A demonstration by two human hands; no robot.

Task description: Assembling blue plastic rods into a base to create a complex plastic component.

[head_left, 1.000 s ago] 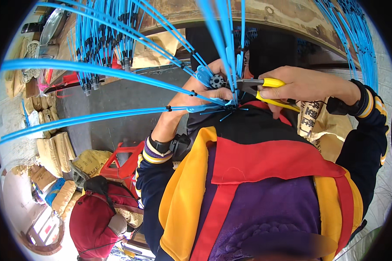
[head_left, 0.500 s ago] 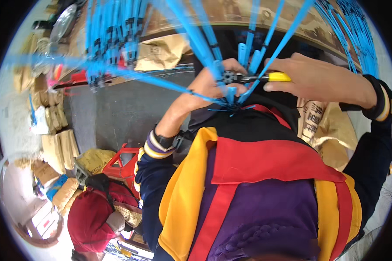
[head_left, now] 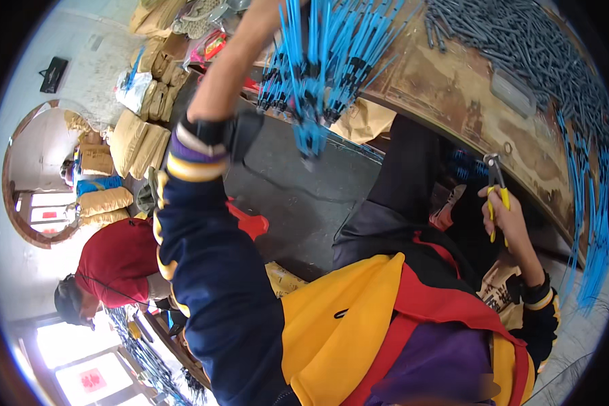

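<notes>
My right hand is closed round the yellow handles of end-cutting pliers, whose dark metal jaws point up beside the table's edge. Stretched far up and left, my left hand meets the top edge of the view beside hanging bunches of thin blue strips with black sections. Its fingers are out of sight, so I cannot tell what they hold. One blurred blue bunch dangles lowest, below that hand.
On the worn wooden table lie a heap of grey rods and a clear plastic box. More blue strips hang at its right end. A person in a red top bends at the left, near stacked paper sacks.
My left hand has swung from my lap to the upper left. My right hand has lowered with the pliers. The blue strips over my lap are gone from there, and the view has turned.
</notes>
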